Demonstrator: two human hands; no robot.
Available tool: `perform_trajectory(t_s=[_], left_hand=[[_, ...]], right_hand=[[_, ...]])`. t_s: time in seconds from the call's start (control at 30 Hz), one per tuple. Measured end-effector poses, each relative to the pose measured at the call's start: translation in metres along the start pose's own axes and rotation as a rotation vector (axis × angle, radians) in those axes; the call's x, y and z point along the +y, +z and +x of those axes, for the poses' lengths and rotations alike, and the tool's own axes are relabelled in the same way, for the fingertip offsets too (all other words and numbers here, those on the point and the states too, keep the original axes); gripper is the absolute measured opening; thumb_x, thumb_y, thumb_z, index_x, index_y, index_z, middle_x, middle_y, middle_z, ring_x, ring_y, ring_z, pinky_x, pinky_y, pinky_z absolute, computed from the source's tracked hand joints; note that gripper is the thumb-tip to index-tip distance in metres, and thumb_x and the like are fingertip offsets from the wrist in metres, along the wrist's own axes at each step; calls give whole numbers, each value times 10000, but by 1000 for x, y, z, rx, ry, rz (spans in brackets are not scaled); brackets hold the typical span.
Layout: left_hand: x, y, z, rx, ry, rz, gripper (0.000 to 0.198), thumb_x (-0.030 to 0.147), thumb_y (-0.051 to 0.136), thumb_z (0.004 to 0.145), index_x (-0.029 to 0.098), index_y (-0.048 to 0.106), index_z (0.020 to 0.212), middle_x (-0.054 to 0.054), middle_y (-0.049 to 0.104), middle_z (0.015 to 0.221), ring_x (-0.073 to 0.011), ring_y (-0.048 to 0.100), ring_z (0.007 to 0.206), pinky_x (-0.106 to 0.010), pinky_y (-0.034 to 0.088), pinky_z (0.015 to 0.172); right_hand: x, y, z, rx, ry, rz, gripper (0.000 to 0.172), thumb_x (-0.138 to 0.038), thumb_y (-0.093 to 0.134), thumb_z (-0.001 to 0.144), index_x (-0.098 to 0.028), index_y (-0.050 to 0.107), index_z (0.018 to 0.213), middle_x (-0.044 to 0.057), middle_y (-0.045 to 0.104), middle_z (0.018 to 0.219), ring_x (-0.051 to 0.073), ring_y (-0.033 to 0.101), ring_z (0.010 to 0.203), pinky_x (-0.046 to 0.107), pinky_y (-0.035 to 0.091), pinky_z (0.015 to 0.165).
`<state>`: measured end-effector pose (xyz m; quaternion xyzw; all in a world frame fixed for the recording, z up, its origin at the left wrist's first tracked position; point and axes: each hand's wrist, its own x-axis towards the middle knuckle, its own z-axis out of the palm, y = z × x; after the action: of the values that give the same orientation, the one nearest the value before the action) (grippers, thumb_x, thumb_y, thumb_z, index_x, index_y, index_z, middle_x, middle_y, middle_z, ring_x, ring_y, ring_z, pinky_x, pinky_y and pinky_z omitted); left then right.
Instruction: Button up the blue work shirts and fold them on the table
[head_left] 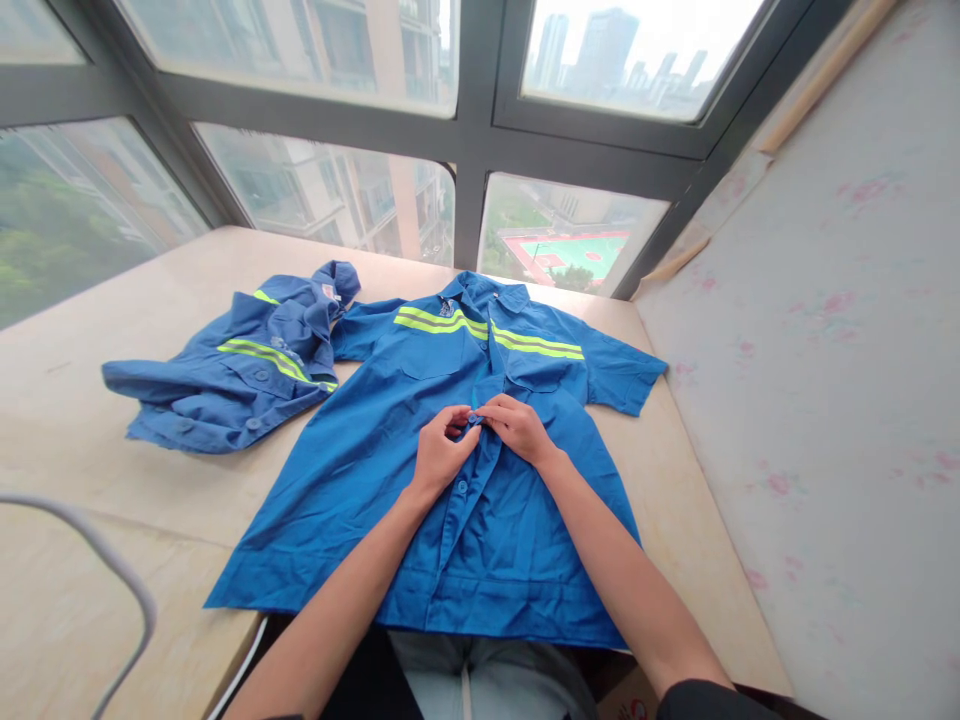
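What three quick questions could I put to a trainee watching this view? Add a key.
1. Where do the fingers of the left hand and right hand meet? 
A) At the collar 
B) At the front opening of the spread shirt 
C) At a sleeve cuff

2. True or false: the bunched shirt lies to the left of the spread shirt.

3. What two colours show in the chest band of the spread shirt?

Key: 1. B. 2. True. 3. Bright yellow and grey.
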<state>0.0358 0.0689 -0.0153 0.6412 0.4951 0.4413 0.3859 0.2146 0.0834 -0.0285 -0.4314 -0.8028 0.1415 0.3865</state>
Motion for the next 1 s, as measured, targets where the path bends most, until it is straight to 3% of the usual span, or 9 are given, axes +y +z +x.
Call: perform_trajectory(t_s=[0.2, 0.6, 1.0], left_hand=[[-1, 0, -1, -22, 62, 48, 222, 227, 612, 814, 199, 679, 1024, -35, 743, 969, -177, 697, 902, -282, 553, 785], [-10, 3, 3, -3, -30, -76, 260, 115, 577, 773, 174, 650, 1015, -51, 758, 952, -181, 723, 913, -286, 572, 807], [-7, 2, 5, 15, -55, -76, 126, 132, 584, 762, 182, 657, 852, -19, 746, 833, -161, 713, 758, -268, 556, 728]], right_hand=[[0, 1, -1, -12, -26, -25, 274, -203, 480, 972, -243, 725, 1087, 59, 672, 937, 152, 644, 848, 252, 516, 745], [-4, 2, 3, -17, 13, 48, 207, -231, 525, 967, -228, 729, 1003, 55, 686, 932, 160, 648, 870, 268, 518, 802], [-5, -1, 3, -58, 54, 104, 212, -176, 491, 956, -221, 694, 997, 53, 682, 947, 178, 636, 916, 307, 510, 841]])
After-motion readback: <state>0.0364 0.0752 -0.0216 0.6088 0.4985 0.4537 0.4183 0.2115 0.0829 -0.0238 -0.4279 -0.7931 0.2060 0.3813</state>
